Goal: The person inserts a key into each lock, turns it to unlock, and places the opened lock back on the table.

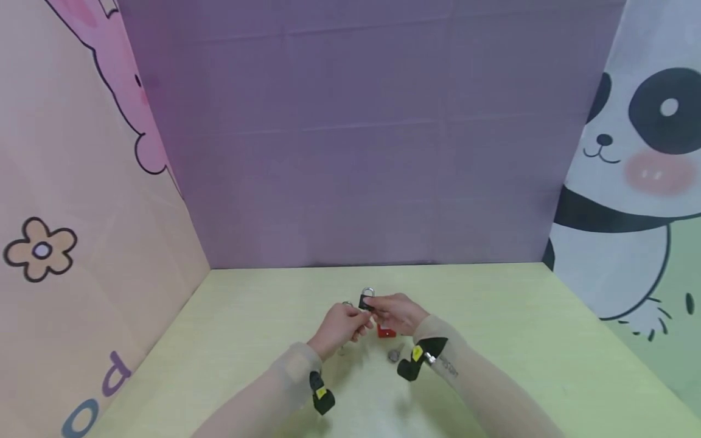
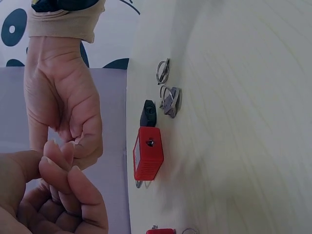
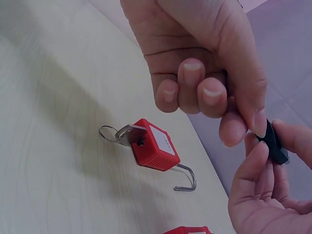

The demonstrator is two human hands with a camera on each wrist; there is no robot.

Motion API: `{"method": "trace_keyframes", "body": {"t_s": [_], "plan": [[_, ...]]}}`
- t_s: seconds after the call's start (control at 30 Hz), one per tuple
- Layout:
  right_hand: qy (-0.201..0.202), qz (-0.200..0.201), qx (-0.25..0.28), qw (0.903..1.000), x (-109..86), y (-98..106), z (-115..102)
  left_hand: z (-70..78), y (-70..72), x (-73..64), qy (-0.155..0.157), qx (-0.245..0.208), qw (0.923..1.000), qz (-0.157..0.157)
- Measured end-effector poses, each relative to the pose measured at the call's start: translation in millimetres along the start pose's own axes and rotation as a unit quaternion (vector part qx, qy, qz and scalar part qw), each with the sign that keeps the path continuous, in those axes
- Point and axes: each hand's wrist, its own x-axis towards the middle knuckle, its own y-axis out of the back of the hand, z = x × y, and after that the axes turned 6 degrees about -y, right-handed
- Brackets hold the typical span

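My right hand grips a small black padlock between thumb and fingers, silver shackle upward. My left hand meets it from the left, curled, thumb and index fingertips pinching at the padlock's lower end. Any key between those fingertips is hidden. In the right wrist view, a red padlock lies below the left hand, shackle out on one side and a key at its keyhole. Another red padlock lies under the right hand, beside a second black padlock.
Keys on a ring lie nearer the front than the padlocks, with another ringed key beside them. All lie on the pale table. A purple panel rises behind; printed walls flank both sides.
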Motion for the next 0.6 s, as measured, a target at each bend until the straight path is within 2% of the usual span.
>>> {"method": "trace_keyframes", "body": {"t_s": [0.17, 0.6], "plan": [[-0.007, 0.021, -0.004, 0.9997, 1.6, -1.2, -0.9, -0.7, -0.5, 1.0, -0.006, 0.013, 0.9999, -0.001], [-0.019, 0.045, -0.024, 0.9985, 5.2, -1.4, 3.7, -7.9, -5.6, -0.4, -0.008, 0.021, 0.9997, 0.0]]}}
